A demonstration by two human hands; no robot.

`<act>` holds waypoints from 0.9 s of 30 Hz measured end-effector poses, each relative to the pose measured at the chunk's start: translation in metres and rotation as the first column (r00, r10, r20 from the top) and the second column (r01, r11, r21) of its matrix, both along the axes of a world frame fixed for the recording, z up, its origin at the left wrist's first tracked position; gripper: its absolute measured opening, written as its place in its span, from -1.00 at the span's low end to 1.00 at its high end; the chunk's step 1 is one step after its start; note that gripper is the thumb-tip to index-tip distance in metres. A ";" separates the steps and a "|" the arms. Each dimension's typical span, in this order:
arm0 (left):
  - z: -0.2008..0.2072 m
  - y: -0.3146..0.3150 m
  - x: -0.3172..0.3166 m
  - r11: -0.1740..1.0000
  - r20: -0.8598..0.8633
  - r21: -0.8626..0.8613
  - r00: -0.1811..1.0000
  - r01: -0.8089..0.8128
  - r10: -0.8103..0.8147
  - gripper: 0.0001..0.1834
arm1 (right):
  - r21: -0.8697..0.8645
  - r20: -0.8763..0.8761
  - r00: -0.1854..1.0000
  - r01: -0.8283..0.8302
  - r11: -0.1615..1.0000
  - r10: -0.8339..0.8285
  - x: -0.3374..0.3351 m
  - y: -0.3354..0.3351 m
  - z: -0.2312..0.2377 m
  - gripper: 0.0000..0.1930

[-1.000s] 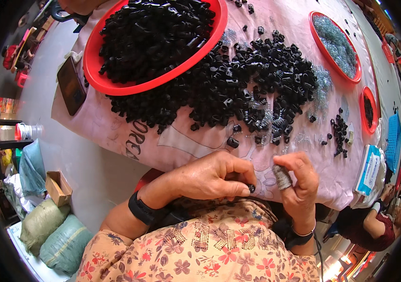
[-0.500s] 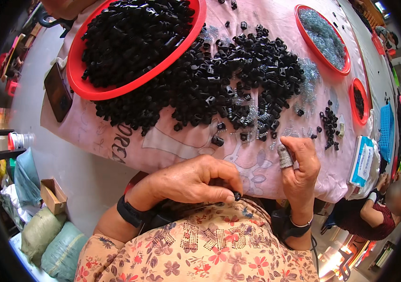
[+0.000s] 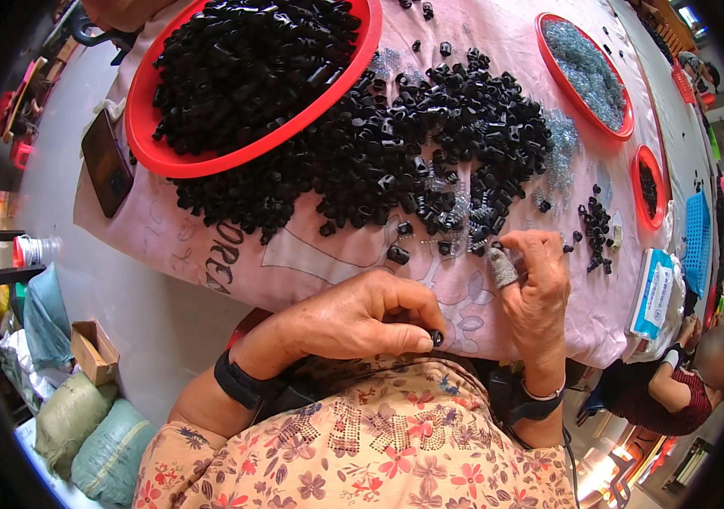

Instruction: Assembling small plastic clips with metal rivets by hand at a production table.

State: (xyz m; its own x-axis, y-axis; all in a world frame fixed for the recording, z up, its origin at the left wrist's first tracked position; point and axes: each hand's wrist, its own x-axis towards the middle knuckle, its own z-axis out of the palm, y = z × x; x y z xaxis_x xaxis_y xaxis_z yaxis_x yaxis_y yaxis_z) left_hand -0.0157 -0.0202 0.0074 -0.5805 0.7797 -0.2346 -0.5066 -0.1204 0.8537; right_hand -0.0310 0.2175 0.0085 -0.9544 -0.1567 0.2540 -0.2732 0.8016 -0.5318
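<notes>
My left hand [image 3: 370,318] is closed, pinching a small hollow black plastic piece [image 3: 436,338] between thumb and forefinger, just above my lap at the table's near edge. My right hand [image 3: 536,293] has its thumb and forefinger drawn together by the near edge of the loose pile of black plastic pieces [image 3: 362,161]. A grey wrap [image 3: 503,268] covers one of its digits. Something dark shows at those fingertips, too small to make out. Thin metal springs [image 3: 455,208] lie scattered among the black pieces, with more springs [image 3: 559,144] at the pile's right side.
A large red basin [image 3: 234,161] heaped with black pieces stands at far left, beside a phone [image 3: 107,163]. To the right are a red tray of springs [image 3: 582,76], a smaller red tray [image 3: 648,187], a blue-and-white packet [image 3: 654,293] and a blue basket [image 3: 698,242]. Another person [image 3: 676,382] sits at right.
My right hand has moved slightly forward and left, its fingertips closing together at the pile's edge. My left hand has shifted slightly right and up, still holding the black piece.
</notes>
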 end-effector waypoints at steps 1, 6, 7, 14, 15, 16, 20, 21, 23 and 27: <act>0.001 0.000 -0.001 1.000 0.015 -0.009 1.000 0.000 0.000 -0.81 | -0.009 0.006 1.000 -0.009 1.000 0.009 0.000 0.000 0.000 -0.75; -0.009 0.003 0.005 0.997 0.038 0.035 0.997 -0.073 0.072 -0.81 | 0.000 -0.030 0.998 -0.046 0.999 0.046 0.001 0.004 -0.010 -0.75; -0.011 0.003 0.006 0.993 0.040 0.047 0.993 -0.112 0.111 -0.81 | -0.064 -0.011 0.999 -0.033 0.997 0.033 0.002 0.005 -0.013 -0.74; -0.003 0.005 0.004 0.956 0.237 0.062 0.934 -0.288 0.267 -0.83 | -0.597 0.115 0.989 -0.004 0.802 0.091 0.013 -0.008 0.004 -0.72; -0.002 0.006 0.004 0.955 0.239 0.059 0.933 -0.291 0.270 -0.83 | -0.713 0.191 0.966 0.014 0.701 0.175 0.016 -0.011 0.009 -0.75; -0.001 0.006 0.005 0.952 0.236 0.052 0.930 -0.301 0.281 -0.83 | -0.751 0.218 0.945 0.002 0.660 0.246 0.020 -0.011 0.009 -0.79; -0.001 0.007 0.005 0.954 0.237 0.035 0.930 -0.298 0.281 -0.80 | -0.790 0.282 0.901 0.022 0.613 0.330 0.026 -0.018 0.012 -0.79; 0.000 0.007 0.005 0.954 0.236 0.034 0.930 -0.298 0.282 -0.80 | -0.790 0.281 0.901 0.021 0.613 0.331 0.027 -0.018 0.011 -0.79; 0.003 0.007 0.005 0.953 0.239 -0.001 0.926 -0.302 0.293 -0.79 | -0.807 0.273 0.894 0.012 0.591 0.355 0.028 -0.019 0.011 -0.80; -0.001 0.008 0.006 0.953 0.193 0.028 0.937 -0.303 0.292 -0.78 | -0.803 0.262 0.889 -0.015 0.596 0.375 0.030 -0.022 0.010 -0.80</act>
